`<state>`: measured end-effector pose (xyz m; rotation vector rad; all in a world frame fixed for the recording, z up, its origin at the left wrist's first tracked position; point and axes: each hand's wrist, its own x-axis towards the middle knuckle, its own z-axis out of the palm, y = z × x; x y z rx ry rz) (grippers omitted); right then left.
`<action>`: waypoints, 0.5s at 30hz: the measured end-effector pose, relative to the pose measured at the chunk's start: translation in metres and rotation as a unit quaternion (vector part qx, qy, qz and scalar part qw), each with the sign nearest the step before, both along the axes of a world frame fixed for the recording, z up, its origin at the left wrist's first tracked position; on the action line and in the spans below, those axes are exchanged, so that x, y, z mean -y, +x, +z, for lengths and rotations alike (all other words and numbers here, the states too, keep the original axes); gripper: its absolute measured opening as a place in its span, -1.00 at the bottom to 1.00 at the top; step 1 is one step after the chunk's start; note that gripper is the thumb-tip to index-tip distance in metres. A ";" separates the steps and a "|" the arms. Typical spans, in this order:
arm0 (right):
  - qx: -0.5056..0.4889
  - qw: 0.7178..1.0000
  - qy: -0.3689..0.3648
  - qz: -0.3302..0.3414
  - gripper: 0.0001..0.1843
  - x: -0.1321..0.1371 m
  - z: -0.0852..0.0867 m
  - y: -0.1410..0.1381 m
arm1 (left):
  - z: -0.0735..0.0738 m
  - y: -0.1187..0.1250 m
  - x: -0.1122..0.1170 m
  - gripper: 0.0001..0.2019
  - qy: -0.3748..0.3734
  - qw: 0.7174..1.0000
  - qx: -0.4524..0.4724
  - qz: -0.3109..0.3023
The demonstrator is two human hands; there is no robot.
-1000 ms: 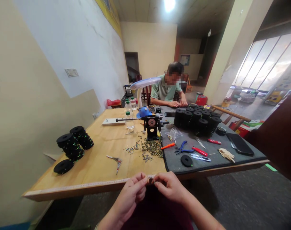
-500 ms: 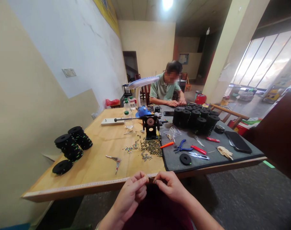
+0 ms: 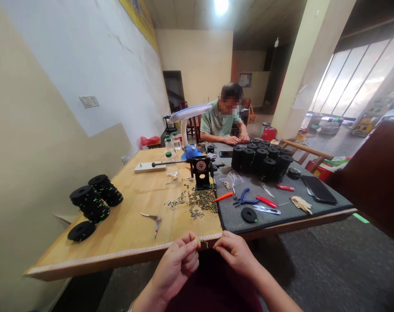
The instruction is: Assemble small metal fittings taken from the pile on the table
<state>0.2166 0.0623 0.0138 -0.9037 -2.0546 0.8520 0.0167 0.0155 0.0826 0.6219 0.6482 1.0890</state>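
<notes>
My left hand (image 3: 180,260) is closed in a pinch at the table's front edge. From its fingertips sticks out a small dark metal piece (image 3: 204,242), too small to name exactly. Just to the right, my right hand (image 3: 235,252) has thumb and fingers pressed together; whatever they grip, perhaps a thin line, cannot be made out. A narrow gap separates the two hands. Beyond them lie a heap of small metal pieces (image 3: 201,201) and coloured beads (image 3: 176,202), in front of a black winding device (image 3: 201,171). A bundle of thin pieces (image 3: 156,221) rests left of the heap.
Black foam spools (image 3: 82,232) stand stacked at left; more spools (image 3: 268,169) crowd the grey mat (image 3: 229,221). On the mat lie blue pliers (image 3: 245,198), snips (image 3: 267,210) and an orange pen (image 3: 223,196). A co-worker (image 3: 224,121) sits opposite, beside a lamp (image 3: 190,113).
My right hand has drawn slightly away to the right, widening the gap and exposing more of the small metal piece. My left hand keeps its pinch. The view has shifted a little.
</notes>
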 end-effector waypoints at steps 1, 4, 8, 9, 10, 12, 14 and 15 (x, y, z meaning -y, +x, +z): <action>0.000 1.000 -0.001 0.002 -0.83 0.000 0.003 0.001 | 0.001 0.000 0.000 -0.77 -0.002 1.000 0.000 -0.005; -0.016 1.000 0.003 0.011 -0.77 -0.001 0.015 0.002 | 0.002 0.001 0.000 -0.77 -0.009 1.000 -0.001 -0.017; -0.070 0.997 -0.032 0.009 -0.70 -0.001 0.033 -0.003 | 0.001 0.001 -0.001 -0.77 -0.019 1.000 0.005 -0.018; -0.085 0.994 -0.068 0.017 -0.72 0.000 0.036 -0.006 | 0.001 0.001 -0.002 -0.77 -0.021 1.000 0.008 -0.016; -0.101 0.988 -0.111 0.034 -0.73 0.002 0.038 -0.010 | 0.001 0.001 -0.002 -0.77 -0.025 1.000 0.010 -0.016; -0.133 0.969 -0.192 0.075 -0.72 0.006 0.038 -0.020 | 0.001 0.001 -0.003 -0.76 -0.033 0.999 0.013 -0.013; -0.160 0.953 -0.239 0.097 -0.71 0.010 0.035 -0.028 | 0.002 0.001 -0.003 -0.74 -0.043 0.999 0.018 -0.008; -0.167 0.949 -0.249 0.096 -0.71 0.011 0.034 -0.032 | 0.002 0.002 -0.003 -0.73 -0.047 0.999 0.021 -0.005</action>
